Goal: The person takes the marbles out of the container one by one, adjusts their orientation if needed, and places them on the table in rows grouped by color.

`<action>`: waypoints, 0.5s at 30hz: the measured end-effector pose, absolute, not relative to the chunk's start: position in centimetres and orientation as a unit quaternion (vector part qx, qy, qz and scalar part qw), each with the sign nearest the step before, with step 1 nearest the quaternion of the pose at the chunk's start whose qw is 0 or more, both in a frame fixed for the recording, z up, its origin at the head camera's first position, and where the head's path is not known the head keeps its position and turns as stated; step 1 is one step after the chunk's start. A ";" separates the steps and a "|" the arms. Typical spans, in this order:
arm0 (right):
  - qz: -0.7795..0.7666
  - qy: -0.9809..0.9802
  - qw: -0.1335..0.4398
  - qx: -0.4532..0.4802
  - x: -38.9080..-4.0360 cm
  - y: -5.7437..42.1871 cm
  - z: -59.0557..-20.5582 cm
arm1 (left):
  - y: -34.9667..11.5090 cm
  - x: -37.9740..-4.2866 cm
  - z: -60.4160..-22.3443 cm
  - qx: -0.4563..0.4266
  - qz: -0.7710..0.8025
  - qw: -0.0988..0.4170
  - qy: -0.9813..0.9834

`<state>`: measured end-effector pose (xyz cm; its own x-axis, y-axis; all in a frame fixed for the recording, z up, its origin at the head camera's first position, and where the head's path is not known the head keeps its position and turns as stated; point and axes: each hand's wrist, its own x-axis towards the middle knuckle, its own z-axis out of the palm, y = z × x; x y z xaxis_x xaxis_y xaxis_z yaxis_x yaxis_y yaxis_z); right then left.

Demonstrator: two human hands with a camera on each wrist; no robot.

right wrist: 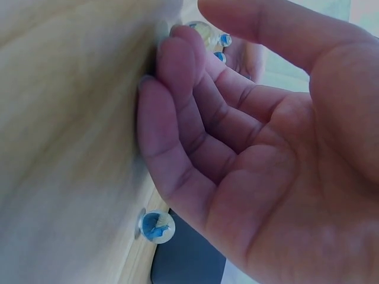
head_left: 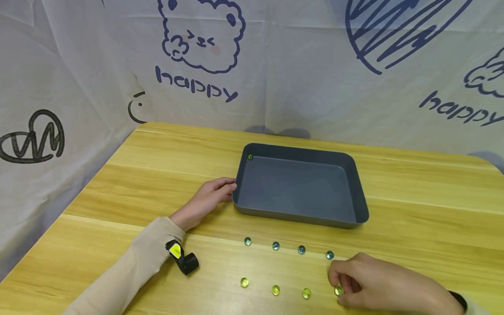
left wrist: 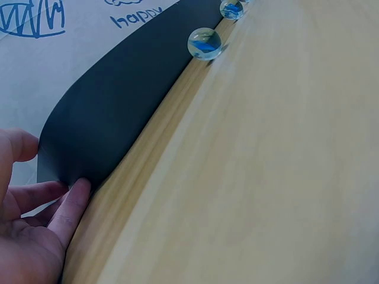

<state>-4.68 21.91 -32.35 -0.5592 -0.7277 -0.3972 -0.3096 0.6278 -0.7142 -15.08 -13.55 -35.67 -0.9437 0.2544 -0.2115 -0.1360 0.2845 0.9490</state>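
Note:
My left hand [head_left: 206,199] rests at the left side of a dark grey rectangular tray [head_left: 299,216]. In the left wrist view, its fingers touch the outside of the tray wall [left wrist: 112,112] near a corner. At the lower right, my right hand [head_left: 379,280] has thumb and index finger around a yellow-green glass marble [head_left: 338,290], low over the table. The other fingers curl in toward the palm, as the right wrist view shows. Left of this hand, three yellow-green marbles [head_left: 275,290] lie in a row. Several blue marbles [head_left: 301,250] form another row, nearer the tray.
One yellow-green marble [head_left: 250,157] sits in the tray's far left corner. All stand on a wood-grain table [head_left: 157,148]. Behind it hangs a white cloth [head_left: 307,87] with drawings. A black wrist-camera mount [head_left: 187,261] is strapped to the left sleeve.

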 end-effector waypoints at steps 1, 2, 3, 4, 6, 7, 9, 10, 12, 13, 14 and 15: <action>-0.296 0.832 0.351 -0.312 -4.7 21.9 -32.4 | -13.6 -15.1 -35.7 0.038 0.596 0.163 0.785; -0.295 0.832 0.352 -0.311 -4.8 21.9 -32.4 | -13.6 -15.1 -35.7 0.038 0.596 0.163 0.785; -0.294 0.832 0.351 -0.314 -4.8 22.0 -32.4 | -13.6 -15.1 -35.8 0.039 0.595 0.163 0.786; -0.294 0.832 0.349 -0.317 -4.8 22.0 -32.5 | -13.6 -15.1 -35.8 0.039 0.595 0.163 0.786; -0.295 0.830 0.345 -0.323 -4.9 22.0 -32.5 | -13.6 -15.1 -35.8 0.039 0.594 0.163 0.787; -0.295 0.830 0.342 -0.327 -4.9 22.1 -32.6 | -13.6 -15.1 -35.8 0.039 0.594 0.163 0.787; -0.297 0.829 0.339 -0.331 -4.8 22.1 -32.6 | -13.6 -15.1 -35.8 0.038 0.594 0.163 0.787; -0.298 0.829 0.338 -0.332 -4.8 22.1 -32.6 | -13.5 -15.1 -35.8 0.038 0.594 0.163 0.787; -0.301 0.828 0.339 -0.331 -4.8 22.1 -32.7 | -13.5 -15.1 -35.7 0.037 0.595 0.163 0.786; -0.301 0.828 0.339 -0.330 -4.8 22.1 -32.6 | -13.5 -15.1 -35.7 0.037 0.595 0.163 0.786; -0.302 0.827 0.341 -0.329 -4.8 22.1 -32.6 | -13.5 -15.1 -35.7 0.036 0.594 0.163 0.787; -0.302 0.827 0.341 -0.328 -4.8 22.1 -32.6 | -13.5 -15.1 -35.7 0.035 0.593 0.163 0.788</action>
<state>-4.83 22.12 -32.63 -0.5519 -0.7488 -0.3669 -0.3361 0.6025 -0.7240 -15.10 -13.47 -35.68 -0.9446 0.2486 -0.2145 -0.1375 0.2940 0.9459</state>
